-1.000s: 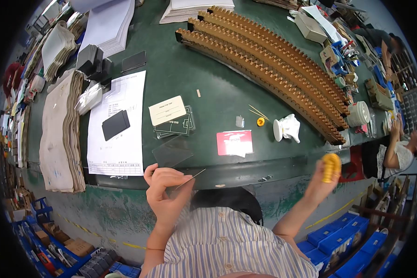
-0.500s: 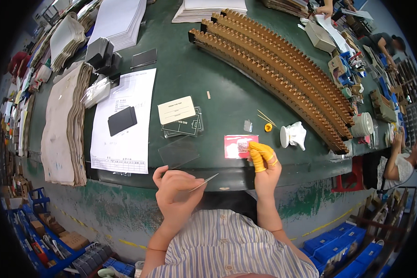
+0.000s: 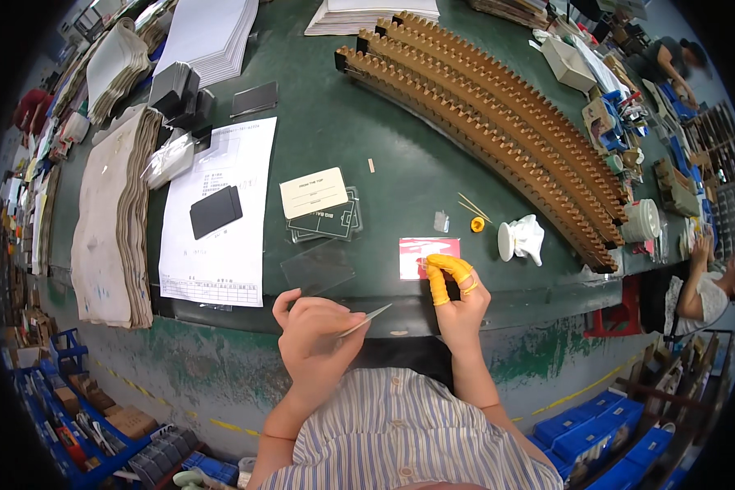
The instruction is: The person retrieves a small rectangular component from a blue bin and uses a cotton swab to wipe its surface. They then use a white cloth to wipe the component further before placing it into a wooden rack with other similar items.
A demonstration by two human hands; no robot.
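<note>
At the table's front edge my left hand (image 3: 318,335) is closed on a thin pale card (image 3: 377,314), seen nearly edge-on. My right hand (image 3: 459,298) wears yellow finger cots on several fingers. Its fingertips pinch together over a pink-and-white card (image 3: 410,265) lying on the table; whatever they hold is too small or hidden to name. Behind the left hand lies a clear plastic sheet (image 3: 318,268). Beyond it a cream card (image 3: 313,194) rests on dark cards (image 3: 328,222) in clear sleeves. Near the right hand are a small clear piece (image 3: 441,221), a small yellow ring-shaped item (image 3: 477,224) and thin sticks (image 3: 476,209).
A white crumpled cloth (image 3: 529,237) stands right of the yellow item. Notched brown racks (image 3: 482,131) curve across the right side. On the left, black cards (image 3: 216,212) lie on a printed sheet (image 3: 212,269), beside a thick paper stack (image 3: 110,220). Other people work at far right.
My right hand has moved slightly left and down over the pink-and-white card. The left hand, with its thin card, has shifted a little to the right.
</note>
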